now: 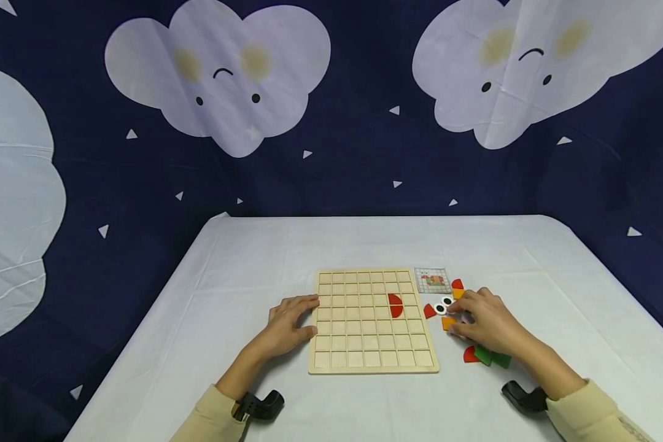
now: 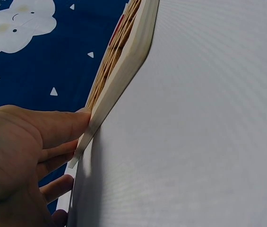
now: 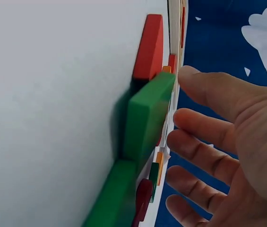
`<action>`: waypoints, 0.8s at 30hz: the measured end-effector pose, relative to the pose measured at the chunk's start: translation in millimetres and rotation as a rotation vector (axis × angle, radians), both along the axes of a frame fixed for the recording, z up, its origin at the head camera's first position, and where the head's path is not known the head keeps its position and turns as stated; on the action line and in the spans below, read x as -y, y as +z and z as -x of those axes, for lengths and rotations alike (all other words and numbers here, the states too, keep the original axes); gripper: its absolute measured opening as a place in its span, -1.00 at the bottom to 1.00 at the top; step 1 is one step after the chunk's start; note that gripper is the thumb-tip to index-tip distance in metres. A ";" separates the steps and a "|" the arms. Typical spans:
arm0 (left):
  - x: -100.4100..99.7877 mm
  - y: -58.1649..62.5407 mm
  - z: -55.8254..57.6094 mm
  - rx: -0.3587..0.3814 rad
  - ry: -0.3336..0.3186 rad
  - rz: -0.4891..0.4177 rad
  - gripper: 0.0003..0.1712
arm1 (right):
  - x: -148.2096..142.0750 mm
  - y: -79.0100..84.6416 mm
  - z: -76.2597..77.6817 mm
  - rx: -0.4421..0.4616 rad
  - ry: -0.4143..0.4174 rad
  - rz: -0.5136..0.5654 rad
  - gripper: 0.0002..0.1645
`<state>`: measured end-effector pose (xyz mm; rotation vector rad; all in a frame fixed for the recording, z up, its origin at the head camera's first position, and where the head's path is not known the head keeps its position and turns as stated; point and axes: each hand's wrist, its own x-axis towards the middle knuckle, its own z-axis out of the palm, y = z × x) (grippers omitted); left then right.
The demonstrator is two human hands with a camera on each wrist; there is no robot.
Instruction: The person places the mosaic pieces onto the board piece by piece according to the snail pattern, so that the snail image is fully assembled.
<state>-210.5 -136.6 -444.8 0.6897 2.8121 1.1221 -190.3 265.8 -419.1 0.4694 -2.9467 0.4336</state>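
Observation:
A wooden grid board [image 1: 353, 328] lies on the white table, with two red quarter-round pieces [image 1: 396, 310] side by side in its right part. At the board's left edge rests my left hand [image 1: 288, 324]; in the left wrist view its thumb [image 2: 69, 125] touches the rim. My right hand [image 1: 487, 316] is just right of the board, fingers spread in the right wrist view and nothing seen between them. Round its fingertips lie white eye pieces [image 1: 440, 309], an orange piece [image 1: 448, 323] and a red piece [image 1: 430, 311]. The palm side hides some pieces.
Above the loose pieces lies a printed grid card [image 1: 433, 280], beside a red piece [image 1: 457, 283] and an orange one [image 1: 458, 293]. Nearer me are a red piece [image 1: 470, 355] and green pieces [image 1: 482, 355]. A dark cloud-patterned cloth [image 1: 359, 178] hangs behind the table.

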 end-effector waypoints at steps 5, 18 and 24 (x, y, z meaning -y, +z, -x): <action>0.3 0.0 -0.1 -0.003 -0.003 0.002 -0.40 | -1.3 -2.8 -2.1 0.000 0.000 -0.004 -0.67; 0.2 0.7 -0.5 -0.005 -0.001 0.005 -0.40 | -0.3 -6.1 -1.2 0.015 -0.015 -0.016 -0.71; 0.3 0.2 -0.5 -0.002 0.002 0.007 -0.40 | -0.3 -6.5 -0.5 0.022 -0.004 -0.011 -0.75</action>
